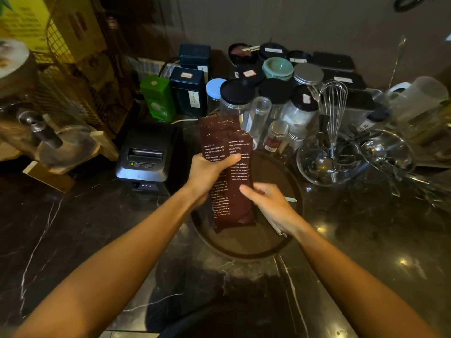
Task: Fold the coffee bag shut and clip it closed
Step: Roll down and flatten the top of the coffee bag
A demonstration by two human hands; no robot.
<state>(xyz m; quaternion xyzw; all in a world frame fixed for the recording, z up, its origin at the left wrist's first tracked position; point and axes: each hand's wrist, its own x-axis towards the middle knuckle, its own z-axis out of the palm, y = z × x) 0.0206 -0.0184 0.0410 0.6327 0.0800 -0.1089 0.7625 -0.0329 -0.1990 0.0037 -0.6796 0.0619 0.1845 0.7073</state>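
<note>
A tall dark brown coffee bag (pixel 234 191) with white print is held upright above a round dark tray (pixel 244 242) at the centre of the counter. My left hand (pixel 207 172) grips the bag's middle from the left, thumb across the front. My right hand (pixel 271 203) touches the bag's lower right edge and also holds a long pale clip (pixel 277 228), whose ends stick out past the palm. The bag's top is creased and leans back toward the jars.
A black receipt printer (pixel 146 157) stands left of the tray. Behind the bag are several jars and tins, a green box (pixel 158 98), and a glass bowl (pixel 327 162) holding a whisk and spoons. Wire racks and a wooden stand fill the left.
</note>
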